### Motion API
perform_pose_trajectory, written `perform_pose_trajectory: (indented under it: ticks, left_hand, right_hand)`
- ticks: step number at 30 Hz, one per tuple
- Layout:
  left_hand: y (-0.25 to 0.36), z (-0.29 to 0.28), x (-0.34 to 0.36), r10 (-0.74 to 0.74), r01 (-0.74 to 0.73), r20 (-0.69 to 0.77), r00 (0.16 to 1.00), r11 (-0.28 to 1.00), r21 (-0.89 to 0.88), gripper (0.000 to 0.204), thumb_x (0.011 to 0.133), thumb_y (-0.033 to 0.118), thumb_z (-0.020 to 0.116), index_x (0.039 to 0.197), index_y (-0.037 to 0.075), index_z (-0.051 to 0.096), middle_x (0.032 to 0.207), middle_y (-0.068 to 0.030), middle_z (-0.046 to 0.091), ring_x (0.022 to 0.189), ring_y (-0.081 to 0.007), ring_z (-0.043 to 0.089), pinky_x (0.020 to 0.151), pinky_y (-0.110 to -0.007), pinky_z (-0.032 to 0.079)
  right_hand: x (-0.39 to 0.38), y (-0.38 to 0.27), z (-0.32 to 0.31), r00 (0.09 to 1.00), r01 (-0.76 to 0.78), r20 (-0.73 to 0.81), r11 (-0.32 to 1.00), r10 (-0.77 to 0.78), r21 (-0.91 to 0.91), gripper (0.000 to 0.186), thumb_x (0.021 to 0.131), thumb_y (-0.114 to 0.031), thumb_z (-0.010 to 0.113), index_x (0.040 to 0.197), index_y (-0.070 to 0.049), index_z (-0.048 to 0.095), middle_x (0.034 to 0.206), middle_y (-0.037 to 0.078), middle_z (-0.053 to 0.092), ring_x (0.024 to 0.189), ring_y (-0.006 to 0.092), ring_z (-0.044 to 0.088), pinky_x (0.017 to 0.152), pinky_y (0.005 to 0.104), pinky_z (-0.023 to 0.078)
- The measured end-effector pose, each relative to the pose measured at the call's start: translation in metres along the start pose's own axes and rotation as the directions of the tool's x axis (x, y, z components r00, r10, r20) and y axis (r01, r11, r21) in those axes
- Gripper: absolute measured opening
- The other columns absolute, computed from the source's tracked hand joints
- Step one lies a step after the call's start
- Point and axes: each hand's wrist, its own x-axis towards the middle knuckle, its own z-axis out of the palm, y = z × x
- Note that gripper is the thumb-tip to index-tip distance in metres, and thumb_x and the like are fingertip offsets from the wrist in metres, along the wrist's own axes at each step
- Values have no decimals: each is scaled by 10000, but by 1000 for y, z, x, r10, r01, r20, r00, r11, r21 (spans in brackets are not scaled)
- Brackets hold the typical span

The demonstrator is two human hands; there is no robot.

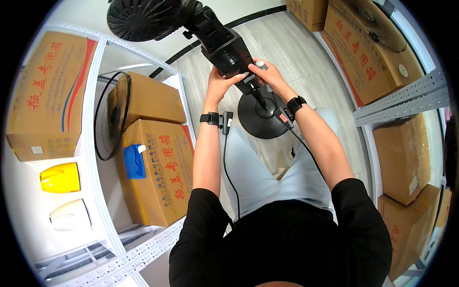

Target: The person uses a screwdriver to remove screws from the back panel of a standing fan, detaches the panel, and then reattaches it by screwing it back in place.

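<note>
A black pedestal fan without a visible cage stands in front of me, its round ribbed head at the top and its round base on the floor. My left hand is closed round the left side of the black housing, thumb across its front. My right hand grips the housing's right side, thumb on the front, beside a small grey cylinder partly hidden by the fingers. Both wrists wear black straps with cabled modules.
Left shelves hold cardboard boxes, a loose fan cage, a yellow cup, a white cup and a blue pouch. Right shelves hold more boxes and a round grille.
</note>
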Motion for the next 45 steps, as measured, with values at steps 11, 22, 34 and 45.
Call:
perform_pose_trajectory:
  ticks: [11, 22, 34, 45]
  left_hand:
    - [-1, 12, -24, -32, 27, -40, 999, 993, -119, 756, 678, 155, 859, 1283, 9, 429, 1191, -110, 583, 1102, -205, 573, 952, -341, 456]
    - [-64, 11, -40, -242, 243, -96, 965, 970, 2, 686, 683, 109, 839, 1260, 14, 482, 1127, -91, 596, 1078, -213, 561, 941, -342, 453]
    - [-65, 10, -41, -219, 224, -59, 974, 970, 94, 656, 653, 153, 870, 1196, -10, 541, 1115, -111, 635, 992, -204, 622, 873, -324, 502]
    - [-58, 16, -38, -119, 139, -180, 976, 985, 101, 762, 608, 338, 869, 1201, -13, 544, 1080, -144, 653, 982, -249, 624, 881, -346, 491]
  right_hand:
    - [-12, -4, -3, 999, -17, 31, 988, 22, -154, 488, 848, -392, 714, 1191, -60, 611, 743, -30, 592, 557, 48, 488, 493, 209, 390]
    - [3, -1, 0, 986, -75, 143, 993, 87, -92, 519, 854, -388, 710, 1268, -113, 562, 799, -28, 592, 595, 54, 489, 509, 210, 394]
    - [1, 56, -32, 935, -245, 260, 969, 241, -15, 533, 927, -325, 630, 1372, -92, 452, 890, -43, 562, 642, 50, 492, 514, 199, 377]
    - [-18, 36, -19, 982, -177, -54, 981, 181, 76, 376, 899, -338, 646, 1230, -165, 611, 1125, -67, 607, 811, 45, 478, 681, 212, 398]
